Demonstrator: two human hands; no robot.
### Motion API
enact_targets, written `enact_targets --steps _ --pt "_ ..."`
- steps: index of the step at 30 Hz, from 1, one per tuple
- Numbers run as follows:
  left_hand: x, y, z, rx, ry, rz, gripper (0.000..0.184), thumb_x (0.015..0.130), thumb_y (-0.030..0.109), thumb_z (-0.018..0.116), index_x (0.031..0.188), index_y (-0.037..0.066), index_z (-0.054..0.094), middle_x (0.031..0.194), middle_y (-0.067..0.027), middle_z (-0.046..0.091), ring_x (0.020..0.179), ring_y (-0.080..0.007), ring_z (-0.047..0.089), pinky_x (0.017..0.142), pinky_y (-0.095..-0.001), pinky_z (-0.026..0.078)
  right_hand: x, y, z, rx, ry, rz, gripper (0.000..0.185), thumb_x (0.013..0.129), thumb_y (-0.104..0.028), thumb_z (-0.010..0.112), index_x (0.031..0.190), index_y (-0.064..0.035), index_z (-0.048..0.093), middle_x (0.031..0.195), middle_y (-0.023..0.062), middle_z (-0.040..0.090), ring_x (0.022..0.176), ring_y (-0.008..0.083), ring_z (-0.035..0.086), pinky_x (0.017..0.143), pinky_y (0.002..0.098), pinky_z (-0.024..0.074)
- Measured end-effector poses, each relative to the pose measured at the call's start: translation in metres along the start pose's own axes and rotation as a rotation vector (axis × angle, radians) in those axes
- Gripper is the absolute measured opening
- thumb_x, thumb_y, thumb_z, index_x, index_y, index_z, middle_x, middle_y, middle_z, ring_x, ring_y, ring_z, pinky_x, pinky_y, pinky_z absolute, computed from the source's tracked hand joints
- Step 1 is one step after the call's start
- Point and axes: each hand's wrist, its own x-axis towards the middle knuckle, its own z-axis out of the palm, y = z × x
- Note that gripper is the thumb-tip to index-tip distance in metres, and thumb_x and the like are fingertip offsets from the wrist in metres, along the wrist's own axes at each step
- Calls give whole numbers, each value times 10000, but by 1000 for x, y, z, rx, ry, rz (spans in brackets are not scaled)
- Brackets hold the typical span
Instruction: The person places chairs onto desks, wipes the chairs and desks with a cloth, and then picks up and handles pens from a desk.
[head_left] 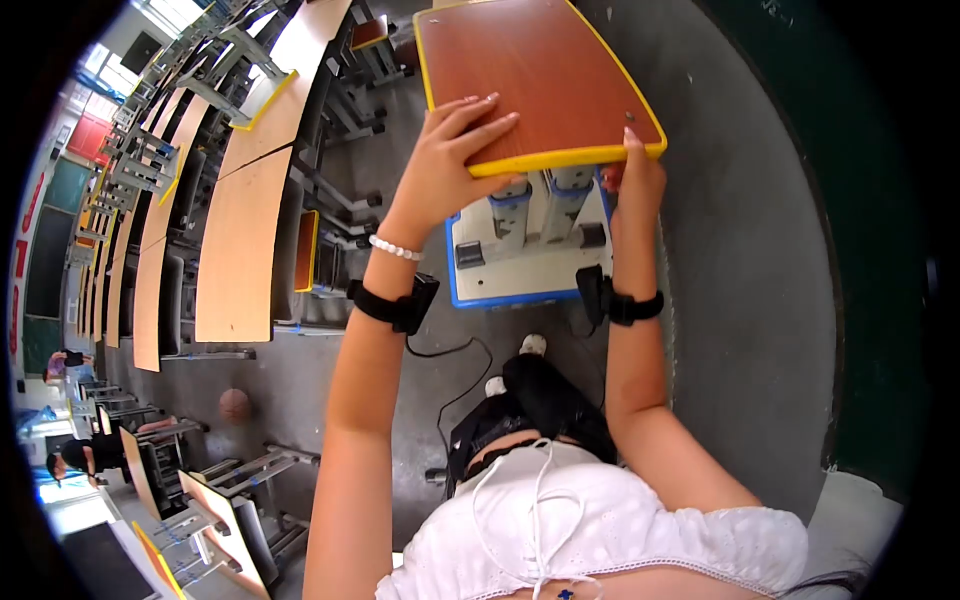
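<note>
A stool with a reddish-brown seat [540, 75] and yellow edging is between my hands. Its grey legs [510, 215] stand over a pale board with a blue rim [520, 297]. My left hand [450, 160] grips the seat's near left corner, fingers spread over the top and thumb along the yellow edge. At the near right corner, my right hand [637, 180] has its thumb on the edge and its other fingers underneath, partly hidden. A black strap sits on each wrist.
Rows of wooden desks [240, 240] with upturned stools fill the left. A ball [234, 405] lies on the floor at lower left. Another person [95, 455] is beyond it. A dark green wall [880, 330] runs along the right. A cable [465, 395] hangs near my legs.
</note>
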Motion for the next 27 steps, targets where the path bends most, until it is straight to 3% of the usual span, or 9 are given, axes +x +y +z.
enact_targets --steps 9,16,21,24,27 --pt "-2 -3 5 -53 57 12 523 583 208 740 1078 114 600 1164 -85 520 1086 -261 460 931 -366 374 -3 6 -7 19 -51 -38 235 804 -269 540 776 -35 546 565 20 502 459 79 479 407 205 369" --pt "4 2 5 -33 71 6 506 571 178 738 1055 99 614 1126 -87 548 1052 -262 491 925 -362 375 -3 -4 3 32 34 5 259 792 -272 544 736 -19 553 577 32 510 455 83 479 407 213 381" --pt "10 9 2 -1 -8 -29 529 569 161 732 1075 82 600 1153 -94 535 1084 -267 476 941 -367 358 6 3 -9 2 -99 -6 315 803 -296 568 666 -13 549 536 18 507 454 76 489 402 205 371" --pt "4 23 -6 52 -81 -92 565 575 135 724 1114 63 569 1193 -97 512 1119 -281 452 965 -370 334 -5 3 -26 -112 -294 51 335 799 -327 589 660 -26 546 535 8 511 471 71 493 421 216 378" --pt "6 34 -9 114 -142 -187 542 618 109 690 1137 41 546 1231 -107 481 1159 -286 414 978 -367 314 -17 21 -73 -508 -528 -164 326 780 -336 604 662 -39 543 550 62 525 498 157 517 471 279 403"
